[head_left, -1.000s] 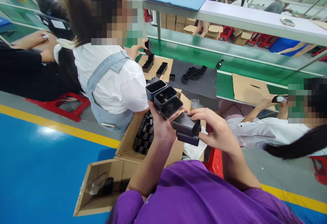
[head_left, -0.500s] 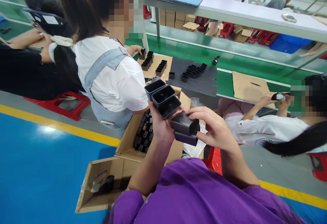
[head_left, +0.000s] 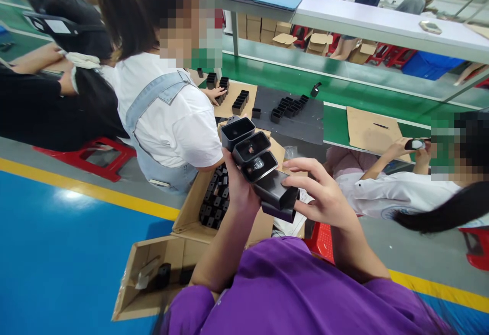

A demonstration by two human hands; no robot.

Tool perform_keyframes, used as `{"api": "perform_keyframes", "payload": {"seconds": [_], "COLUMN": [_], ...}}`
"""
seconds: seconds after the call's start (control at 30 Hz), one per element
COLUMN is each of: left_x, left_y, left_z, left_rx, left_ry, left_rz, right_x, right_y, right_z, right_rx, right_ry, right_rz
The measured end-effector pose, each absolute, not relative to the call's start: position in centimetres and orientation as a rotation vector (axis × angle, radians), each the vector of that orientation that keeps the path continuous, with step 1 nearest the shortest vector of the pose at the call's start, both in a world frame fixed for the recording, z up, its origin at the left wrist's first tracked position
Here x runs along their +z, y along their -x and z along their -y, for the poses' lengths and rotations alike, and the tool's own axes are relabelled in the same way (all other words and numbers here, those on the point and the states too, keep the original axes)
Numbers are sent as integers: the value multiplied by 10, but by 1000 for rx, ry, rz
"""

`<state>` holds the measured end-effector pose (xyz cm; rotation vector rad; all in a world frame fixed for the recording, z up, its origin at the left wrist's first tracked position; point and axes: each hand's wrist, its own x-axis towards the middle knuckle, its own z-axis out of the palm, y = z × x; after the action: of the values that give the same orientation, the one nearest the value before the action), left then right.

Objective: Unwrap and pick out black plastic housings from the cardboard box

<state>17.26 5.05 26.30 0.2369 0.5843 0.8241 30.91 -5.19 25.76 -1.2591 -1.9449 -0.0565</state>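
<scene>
My left hand (head_left: 239, 187) is closed around a row of three black open-topped plastic housings (head_left: 250, 147), held up in front of me with their openings facing me. My right hand (head_left: 324, 192) grips two more black housings (head_left: 277, 195) lying on their sides, pressed against the lower end of that row. Below my hands an open cardboard box (head_left: 193, 210) holds several more black housings (head_left: 214, 202). My purple sleeves fill the bottom of the view.
A person in a white shirt and denim overalls (head_left: 168, 116) sits just ahead at a green conveyor bench (head_left: 336, 126) carrying black housings on a dark mat (head_left: 290, 111). Another person (head_left: 405, 192) sits at right. A second open box (head_left: 153, 274) lies on the blue floor.
I have tilted the three housings a little more upright and brought the right-hand pair closer against them. The person ahead has lowered a hand to the housings on the bench.
</scene>
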Motion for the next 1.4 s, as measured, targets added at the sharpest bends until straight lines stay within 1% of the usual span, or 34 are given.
{"api": "perform_keyframes", "payload": {"seconds": [0.1, 0.23, 0.43, 0.8, 1.4], "left_x": [259, 251, 249, 254, 253], "left_y": [-175, -178, -179, -178, -183], "left_z": [-53, -54, -52, -53, -49], "left_rx": [787, 803, 820, 780, 788], "left_ry": [-222, -214, -163, -154, -189], "left_rz": [-618, -536, -513, -572, -574], "right_x": [259, 261, 263, 257, 250], "right_y": [-310, -313, -315, -316, -319], "right_z": [52, 50, 47, 45, 46], "right_rx": [-161, -232, -197, -133, -186], "right_ry": [1266, 1308, 1295, 1266, 1262], "right_rz": [1998, 2073, 2165, 2117, 2088]}}
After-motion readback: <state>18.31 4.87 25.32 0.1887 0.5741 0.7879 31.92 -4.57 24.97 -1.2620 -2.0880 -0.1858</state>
